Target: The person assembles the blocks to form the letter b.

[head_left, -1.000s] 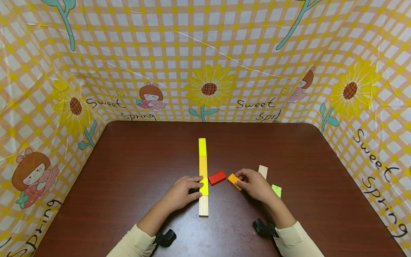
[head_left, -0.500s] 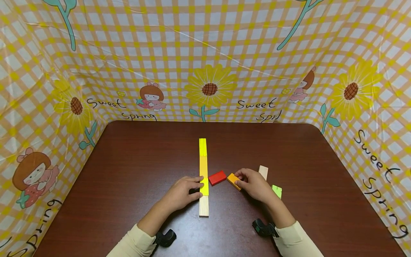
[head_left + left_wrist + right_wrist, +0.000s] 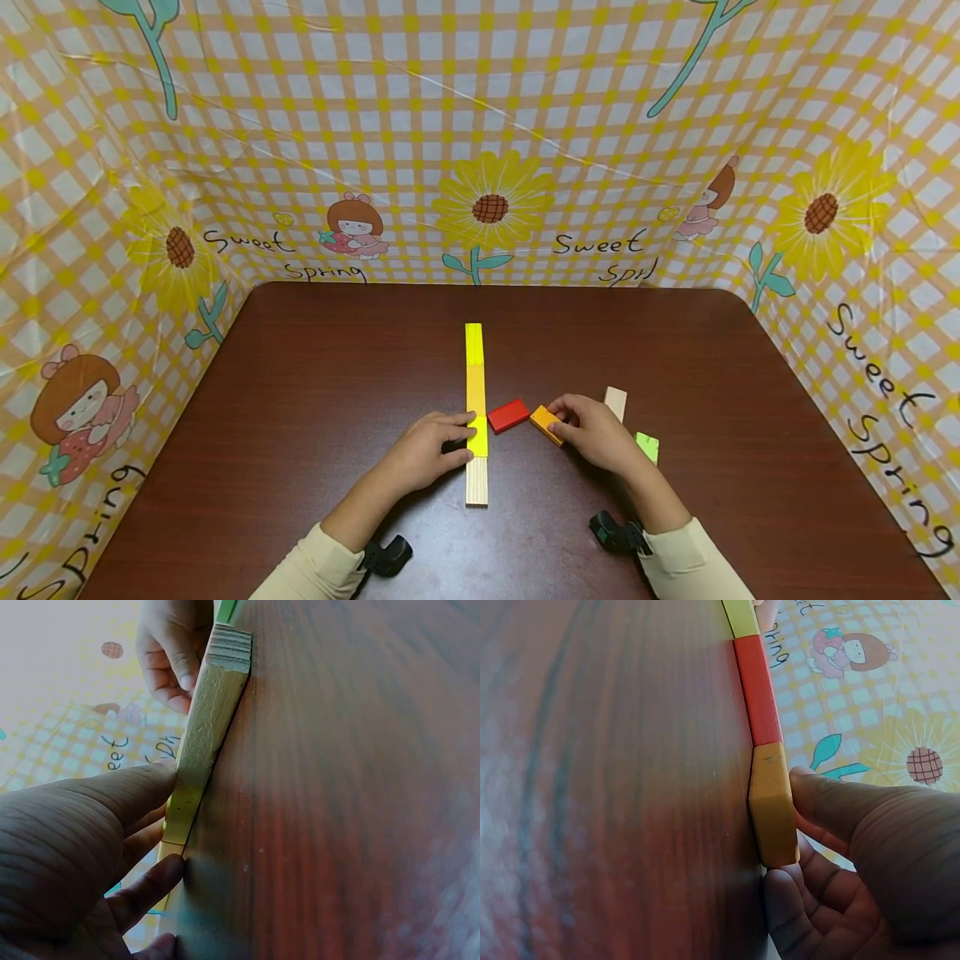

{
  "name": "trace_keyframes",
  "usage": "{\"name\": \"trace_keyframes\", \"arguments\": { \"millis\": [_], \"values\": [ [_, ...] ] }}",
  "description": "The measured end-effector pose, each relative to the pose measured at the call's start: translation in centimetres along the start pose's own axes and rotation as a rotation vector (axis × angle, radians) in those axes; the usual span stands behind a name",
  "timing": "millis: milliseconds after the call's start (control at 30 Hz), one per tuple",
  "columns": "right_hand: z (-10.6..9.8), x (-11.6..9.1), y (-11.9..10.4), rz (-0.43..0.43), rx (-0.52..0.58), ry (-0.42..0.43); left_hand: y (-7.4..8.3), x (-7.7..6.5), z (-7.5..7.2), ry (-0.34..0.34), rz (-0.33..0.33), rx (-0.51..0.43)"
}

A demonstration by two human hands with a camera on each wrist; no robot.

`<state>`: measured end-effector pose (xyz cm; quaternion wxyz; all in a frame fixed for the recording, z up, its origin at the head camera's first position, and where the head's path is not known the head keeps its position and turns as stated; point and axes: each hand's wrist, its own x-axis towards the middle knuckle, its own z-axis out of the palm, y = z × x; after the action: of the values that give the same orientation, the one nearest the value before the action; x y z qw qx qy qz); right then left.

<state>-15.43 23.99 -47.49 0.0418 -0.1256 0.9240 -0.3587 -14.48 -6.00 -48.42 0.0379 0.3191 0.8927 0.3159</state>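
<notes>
In the head view my left hand (image 3: 429,450) has its fingertips and thumb at the left edge of a yellow block (image 3: 478,439), part of a straight row. Beyond it in that row lie an amber block (image 3: 476,389) and a bright yellow one (image 3: 474,343); a plain wood block (image 3: 476,483) forms the near end. A red block (image 3: 508,416) lies slanted just right of the row. My right hand (image 3: 596,433) pinches an orange block (image 3: 774,802) between thumb and fingers, its far end right at the red block's end in the right wrist view.
Behind the right hand, a pale wood block (image 3: 615,402) and a light green block (image 3: 647,447) lie on the brown table (image 3: 337,350), both partly hidden. A checkered cloth (image 3: 300,150) rises along the table's back and sides.
My right hand has nudged the orange block very slightly left, closer to the red one. The left hand and the row stay as they were.
</notes>
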Motion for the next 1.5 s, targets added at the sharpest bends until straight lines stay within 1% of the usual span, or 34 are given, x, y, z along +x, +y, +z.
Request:
{"name": "trace_keyframes", "arguments": {
  "millis": [367, 500, 667, 800, 1067, 1167, 1333, 1500],
  "values": [
    [0.1, 0.1, 0.0, 0.012, -0.006, 0.013, -0.2, 0.0, 0.0, 0.018, 0.009, 0.006],
    [-0.2, -0.1, -0.1, 0.01, 0.005, 0.026, -0.2, 0.0, 0.1, 0.015, 0.001, 0.008],
    [-1.6, -0.4, 0.4, 0.016, 0.016, 0.067, -0.2, 0.0, 0.1, 0.008, -0.01, 0.007],
    [-3.1, -0.7, 1.4, 0.016, -0.022, 0.093, -0.2, 0.0, 0.1, 0.004, -0.015, 0.016],
    [-5.8, -1.3, 2.9, 0.041, -0.044, 0.113, -0.3, -0.1, 0.3, 0.0, -0.008, 0.027],
    [-6.3, -1.5, 3.3, 0.042, -0.05, 0.124, -0.4, -0.1, 0.4, 0.005, -0.005, 0.029],
    [-6.6, -1.6, 4.1, 0.045, -0.055, 0.137, -0.3, 0.0, 0.3, 0.0, -0.011, 0.026],
    [-6.6, -1.5, 4.6, 0.051, -0.063, 0.122, -0.2, 0.1, 0.2, -0.006, -0.015, 0.021]
  ]
}}
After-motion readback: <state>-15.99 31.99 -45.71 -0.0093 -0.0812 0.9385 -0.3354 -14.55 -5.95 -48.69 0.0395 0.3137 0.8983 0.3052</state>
